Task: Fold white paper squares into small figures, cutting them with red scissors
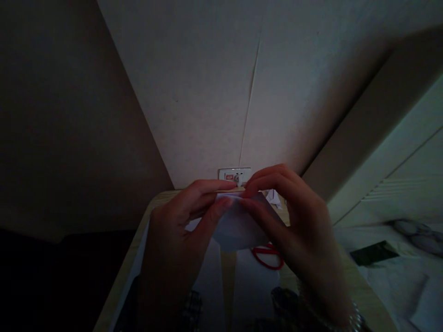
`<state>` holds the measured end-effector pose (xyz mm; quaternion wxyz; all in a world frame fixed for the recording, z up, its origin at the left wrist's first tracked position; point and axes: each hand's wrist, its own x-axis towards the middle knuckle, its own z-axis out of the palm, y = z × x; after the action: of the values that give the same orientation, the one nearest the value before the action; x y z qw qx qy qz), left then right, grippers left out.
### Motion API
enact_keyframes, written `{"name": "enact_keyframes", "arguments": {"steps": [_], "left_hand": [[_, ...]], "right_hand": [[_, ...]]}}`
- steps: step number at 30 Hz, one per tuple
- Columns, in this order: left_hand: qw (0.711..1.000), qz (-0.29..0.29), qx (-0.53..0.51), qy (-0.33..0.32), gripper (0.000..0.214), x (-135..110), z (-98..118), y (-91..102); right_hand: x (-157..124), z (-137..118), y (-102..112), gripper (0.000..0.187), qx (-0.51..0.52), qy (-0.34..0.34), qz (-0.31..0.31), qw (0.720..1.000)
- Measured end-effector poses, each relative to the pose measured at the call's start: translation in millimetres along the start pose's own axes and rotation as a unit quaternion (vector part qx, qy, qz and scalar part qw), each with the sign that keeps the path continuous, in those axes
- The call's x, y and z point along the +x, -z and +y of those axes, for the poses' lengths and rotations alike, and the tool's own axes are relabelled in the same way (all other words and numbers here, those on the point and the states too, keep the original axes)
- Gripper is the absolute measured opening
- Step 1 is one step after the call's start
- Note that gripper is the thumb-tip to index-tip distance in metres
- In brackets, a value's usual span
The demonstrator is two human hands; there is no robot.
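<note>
A folded piece of white paper (238,226) is held up over a wooden table (360,286), just in front of the wall. My left hand (176,244) pinches its upper left edge between thumb and fingers. My right hand (297,226) pinches the upper right edge, fingertips almost meeting the left ones at the top fold. Both hands are closed on the paper. A bracelet shows on my right wrist.
White sheets (254,286) lie flat on the table under the hands, with red-handled scissors (268,256) partly hidden behind the right hand. A small folded white paper (275,197) sits near the wall socket (234,174). A bed with a dark flat object (374,252) is at right.
</note>
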<state>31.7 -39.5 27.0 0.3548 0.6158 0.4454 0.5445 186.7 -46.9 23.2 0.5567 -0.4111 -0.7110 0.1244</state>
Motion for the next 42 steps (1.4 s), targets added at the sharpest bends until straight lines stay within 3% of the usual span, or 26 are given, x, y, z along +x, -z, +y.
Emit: {"name": "enact_keyframes", "arguments": {"steps": [10,22,32,42], "left_hand": [[0.999,-0.024,0.032,-0.020,0.020,1,1,2.1],[0.988,-0.043,0.137,-0.063,0.015,2,4,10.1],[0.995,0.065,0.064,-0.030,0.013,-1,-1,1.2],[0.999,0.002,0.032,0.011,0.014,3,-3,4.3]], "right_hand": [[0,-2,0,0.010,-0.047,0.007,-0.008,0.999],[1,-5,-5,0.014,-0.075,-0.004,0.002,0.997],[1,3,4,0.006,-0.064,-0.006,-0.023,0.998],[3,6,5,0.014,-0.033,-0.019,-0.017,0.999]]}}
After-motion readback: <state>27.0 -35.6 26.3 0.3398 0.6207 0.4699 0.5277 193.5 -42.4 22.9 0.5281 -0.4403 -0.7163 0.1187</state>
